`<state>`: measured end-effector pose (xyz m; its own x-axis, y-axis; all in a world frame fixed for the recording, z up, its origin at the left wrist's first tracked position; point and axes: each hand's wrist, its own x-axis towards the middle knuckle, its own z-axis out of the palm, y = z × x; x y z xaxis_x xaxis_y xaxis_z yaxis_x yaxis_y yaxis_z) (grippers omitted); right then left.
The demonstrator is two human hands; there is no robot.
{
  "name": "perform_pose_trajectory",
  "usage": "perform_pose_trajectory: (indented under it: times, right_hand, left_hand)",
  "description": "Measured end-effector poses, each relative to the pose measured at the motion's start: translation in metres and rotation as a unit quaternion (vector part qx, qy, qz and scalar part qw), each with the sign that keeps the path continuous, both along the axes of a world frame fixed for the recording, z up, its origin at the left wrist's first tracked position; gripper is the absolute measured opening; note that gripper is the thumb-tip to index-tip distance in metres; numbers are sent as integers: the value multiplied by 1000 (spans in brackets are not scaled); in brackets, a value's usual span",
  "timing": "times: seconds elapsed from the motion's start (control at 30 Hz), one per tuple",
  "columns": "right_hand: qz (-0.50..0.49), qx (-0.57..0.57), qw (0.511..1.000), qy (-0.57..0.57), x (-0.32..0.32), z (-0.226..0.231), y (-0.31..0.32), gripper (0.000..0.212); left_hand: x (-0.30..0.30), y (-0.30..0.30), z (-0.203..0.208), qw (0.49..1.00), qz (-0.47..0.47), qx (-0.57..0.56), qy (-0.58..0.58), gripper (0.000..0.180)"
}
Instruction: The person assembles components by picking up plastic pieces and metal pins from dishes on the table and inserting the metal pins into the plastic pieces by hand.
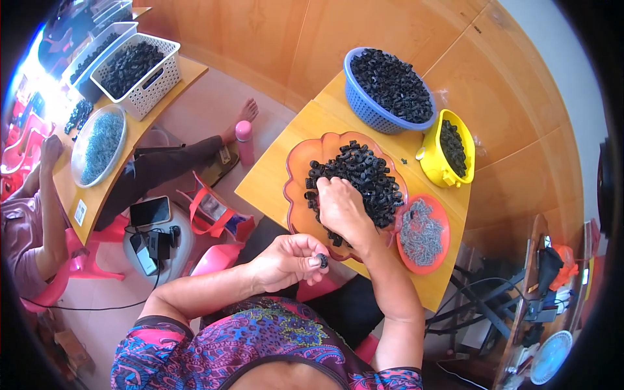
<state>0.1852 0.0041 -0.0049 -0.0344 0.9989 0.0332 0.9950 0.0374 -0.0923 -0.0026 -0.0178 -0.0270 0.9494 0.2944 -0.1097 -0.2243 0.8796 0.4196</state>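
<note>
My left hand (291, 261) is closed, pinching a small round black plastic part (323, 260) between thumb and fingertips, just off the table's near edge. My right hand (340, 205) reaches over a scalloped orange tray (298, 170) with its fingers drawn together. Its fingertips are down among a heap of small black plastic parts (370, 168), and whatever they grip is hidden. Right of that wrist, a small orange-red dish (440, 216) holds a pile of thin silvery metal pieces (421, 234).
A blue basket (369, 112) and a yellow container (448, 177), both with black parts, stand at the table's far side. Left, a second table holds a white basket (146, 96) and a clear bowl (83, 166); another person sits there. A pink bottle (244, 140) stands between the tables.
</note>
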Motion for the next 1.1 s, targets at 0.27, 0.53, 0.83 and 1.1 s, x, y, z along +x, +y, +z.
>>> perform_pose_trajectory:
  times: [0.27, 0.53, 0.83, 1.1]
  right_hand:
    - [-121, 9, 774, 622, 19, 48, -79, 11]
    - [-138, 94, 702, 693, 4, 56, -129, 12]
    - [-117, 105, 746, 648, 8, 36, -133, 10]
    - [-106, 73, 774, 620, 10, 38, -134, 7]
  left_hand:
    - [13, 12, 12, 999, 38, -17, -33, 16]
    - [46, 4, 20, 999, 45, 21, -12, 13]
    - [52, -3, 22, 994, 64, 72, 47, 12]
    - [45, -4, 22, 978, 77, 167, 96, 12]
